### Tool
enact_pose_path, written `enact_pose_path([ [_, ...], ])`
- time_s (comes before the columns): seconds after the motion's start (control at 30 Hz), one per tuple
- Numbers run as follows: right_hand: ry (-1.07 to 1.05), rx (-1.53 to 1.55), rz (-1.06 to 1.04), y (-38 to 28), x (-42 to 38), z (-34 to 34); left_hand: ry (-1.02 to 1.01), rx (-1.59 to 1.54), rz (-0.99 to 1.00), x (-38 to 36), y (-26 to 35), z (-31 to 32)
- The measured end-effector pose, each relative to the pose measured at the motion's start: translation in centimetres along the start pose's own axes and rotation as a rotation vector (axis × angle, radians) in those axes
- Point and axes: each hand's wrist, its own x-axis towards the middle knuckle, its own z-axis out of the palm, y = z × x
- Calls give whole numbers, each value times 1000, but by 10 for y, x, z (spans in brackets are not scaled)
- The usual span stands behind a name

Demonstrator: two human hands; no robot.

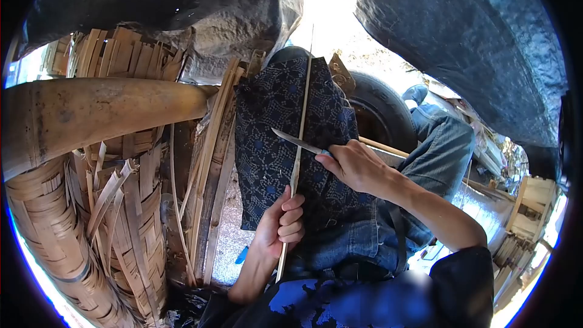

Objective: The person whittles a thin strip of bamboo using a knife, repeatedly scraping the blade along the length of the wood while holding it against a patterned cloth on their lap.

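My left hand [282,223] is wrapped round a long, thin bamboo strip [305,100] that runs away from me over my lap. My right hand [357,166] grips a knife [297,141] by its handle. The blade points left and crosses the strip a little beyond my left fist. Beneath both lies a dark blue patterned cloth [262,164], spread across my lap and thigh. The lower end of the strip comes out below my left fist, near my shirt.
A thick bamboo pole [109,109] juts in from the left, above a woven bamboo basket [45,225]. Split bamboo pieces [209,206] stand beside the cloth. To the right are a tire [385,100] and my bent jeans leg [440,146]. Dark sheeting [461,36] hangs overhead.
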Motion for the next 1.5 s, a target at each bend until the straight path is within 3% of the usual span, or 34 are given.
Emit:
enact_pose_path([
  [0.23, 99, 110, 57, 12, 16, 8, 5, 51, 15, 0, -4, -1],
  [0.3, 252, -50, -116, 23, 25, 10, 6, 53, 18, 0, -3, -1],
  [0.43, 219, 24, -87, 19, 27, 3, -20, 63, 14, 2, 1, -2],
  [0.47, 85, 108, 26, 17, 24, -2, -26, 57, 0, 2, 2, -2],
  [0.57, 31, 32, 18, 14, 7, -7, -11, 63, -7, 1, 2, -1],
  [0.73, 97, 11, 171, 21, 25, -6, -5, 10, -20, -1, -2, -1],
  [0.9, 20, -37, 93, 37, 47, -18, -36, -53, -4, -3, -3, -3],
  [0.97, 135, -114, 84, 46, 56, -19, -46, -24, -4, -2, -2, -4],
  [1.03, 178, -89, 13, 45, 62, -27, -66, -25, -11, 0, -1, -4],
  [1.1, 29, 138, 130, 37, 51, -28, -76, -40, -4, -1, 1, -4],
  [1.13, 123, 91, -8, 29, 41, -21, -81, -43, -9, -1, 1, -4],
  [1.17, -22, 207, 99, 22, 29, -22, -85, -49, -16, -1, 0, -5],
  [1.27, -63, 174, 51, 19, 5, -6, -130, -51, -62, 0, 5, -11],
  [1.33, 39, 81, 62, 16, 1, -3, -137, -77, -69, 1, 5, -13],
  [1.5, 23, 94, 104, 7, 9, -5, -131, -128, -68, -1, 5, -11],
])
